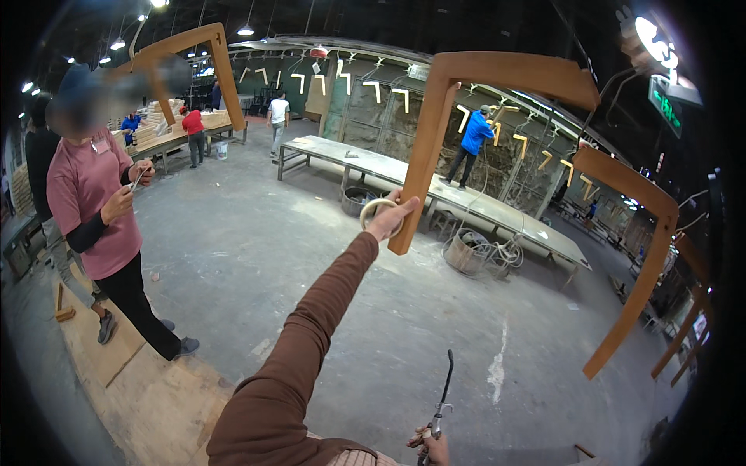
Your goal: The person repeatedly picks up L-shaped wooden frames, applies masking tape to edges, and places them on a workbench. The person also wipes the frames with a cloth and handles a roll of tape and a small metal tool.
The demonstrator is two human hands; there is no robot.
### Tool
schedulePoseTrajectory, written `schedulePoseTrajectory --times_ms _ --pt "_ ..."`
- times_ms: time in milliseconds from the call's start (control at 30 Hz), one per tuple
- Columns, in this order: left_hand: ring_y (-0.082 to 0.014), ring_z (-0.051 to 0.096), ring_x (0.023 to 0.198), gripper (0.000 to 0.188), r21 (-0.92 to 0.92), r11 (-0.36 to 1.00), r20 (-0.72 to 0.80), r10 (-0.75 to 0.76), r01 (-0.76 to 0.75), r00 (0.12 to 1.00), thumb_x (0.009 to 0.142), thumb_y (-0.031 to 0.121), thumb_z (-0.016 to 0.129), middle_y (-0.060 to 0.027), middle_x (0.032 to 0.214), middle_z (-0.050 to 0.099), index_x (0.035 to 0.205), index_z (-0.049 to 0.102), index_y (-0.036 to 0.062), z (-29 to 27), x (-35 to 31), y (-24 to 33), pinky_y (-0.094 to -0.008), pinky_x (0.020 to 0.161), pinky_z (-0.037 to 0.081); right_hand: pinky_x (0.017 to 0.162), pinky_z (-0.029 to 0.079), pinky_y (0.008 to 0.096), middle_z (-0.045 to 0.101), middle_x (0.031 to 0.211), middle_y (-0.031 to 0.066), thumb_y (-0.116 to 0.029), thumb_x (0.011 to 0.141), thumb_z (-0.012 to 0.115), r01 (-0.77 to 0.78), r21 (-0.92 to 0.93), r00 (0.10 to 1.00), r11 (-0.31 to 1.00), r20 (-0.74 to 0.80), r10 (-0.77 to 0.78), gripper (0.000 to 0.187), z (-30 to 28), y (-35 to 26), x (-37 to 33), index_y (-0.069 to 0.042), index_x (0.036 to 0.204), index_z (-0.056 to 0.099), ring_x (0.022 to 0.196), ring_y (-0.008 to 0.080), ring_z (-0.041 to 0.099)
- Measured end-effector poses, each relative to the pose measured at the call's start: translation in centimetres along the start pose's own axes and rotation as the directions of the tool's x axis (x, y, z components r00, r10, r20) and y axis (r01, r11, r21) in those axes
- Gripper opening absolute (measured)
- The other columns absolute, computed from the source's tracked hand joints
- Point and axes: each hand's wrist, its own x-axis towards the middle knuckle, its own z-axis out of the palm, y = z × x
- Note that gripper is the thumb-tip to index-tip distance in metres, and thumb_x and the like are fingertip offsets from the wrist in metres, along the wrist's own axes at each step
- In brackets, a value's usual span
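Observation:
My left arm in a brown sleeve stretches forward, and my left hand point(388, 219) is closed around the lower part of a brown wooden chair-frame piece point(426, 147). This piece is L-shaped, with a long upright leg and a thick bar bending off to the right at the top. A cream ring like a roll of tape point(365, 213) sits around the same hand. Low in the picture, my right hand point(432, 447) grips an air blow gun point(437, 423), its thin black nozzle pointing up, apart from the wood.
Similar wooden pieces point(649, 268) hang at the right and another point(225, 78) at the upper left. A person in a pink top point(93, 194) stands at left on boards point(148, 380). Beyond are a long table point(373, 167), a person in blue on it point(472, 136), and a bucket with hoses point(466, 252).

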Motion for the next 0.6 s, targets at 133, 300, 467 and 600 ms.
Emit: schedulePoseTrajectory --times_ms 133,300,467,600 --pt "-0.0170 0.053 0.097 0.065 0.251 0.955 -0.152 0.202 -0.160 0.967 0.082 0.050 0.067 -0.0084 0.104 0.053 0.120 0.037 0.0065 -1.1 -1.9 -0.8 -0.0313 0.083 0.043 0.037 0.031 0.0220 0.066 0.071 0.0067 -0.032 0.088 0.059 0.137 0.100 0.983 0.986 -0.136 -0.123 0.030 1.3 -2.3 0.8 -0.009 0.108 0.057 0.044 0.0082 0.046" --pt "-0.0181 0.053 0.098 0.067 0.426 0.898 -0.291 0.251 -0.110 0.923 0.082 0.052 0.066 -0.0102 0.107 0.053 0.122 0.036 0.0066 -5.2 -3.7 1.1 -0.0321 0.083 0.043 0.048 0.041 0.0249 0.067 0.074 0.0094 -0.033 0.091 0.056 0.224 -0.149 0.974 0.963 0.064 -0.217 0.034 3.0 -10.6 2.9 -0.001 0.099 0.058 0.067 0.0159 0.066" --pt "-0.0203 0.052 0.096 0.066 0.592 0.791 -0.353 0.425 -0.153 0.833 0.081 0.049 0.067 -0.0120 0.107 0.051 0.119 0.037 0.0037 -8.9 -5.3 3.2 -0.0338 0.082 0.043 0.042 0.043 0.0224 0.064 0.073 0.0083 -0.030 0.093 0.055 0.445 -0.177 0.893 0.878 0.159 -0.421 0.031 7.8 -18.2 5.1 0.001 0.096 0.057 0.062 0.0183 0.067" --pt "-0.0206 0.053 0.091 0.065 0.631 0.766 -0.395 0.455 -0.124 0.798 0.080 0.046 0.068 -0.0127 0.102 0.053 0.118 0.038 0.0022 -10.2 -7.0 5.2 -0.0339 0.080 0.044 0.048 0.042 0.0237 0.064 0.075 0.0066 -0.033 0.092 0.056 0.646 -0.056 0.751 0.761 0.223 -0.622 0.032 11.0 -25.9 5.5 -0.001 0.096 0.056 0.064 0.0172 0.065"
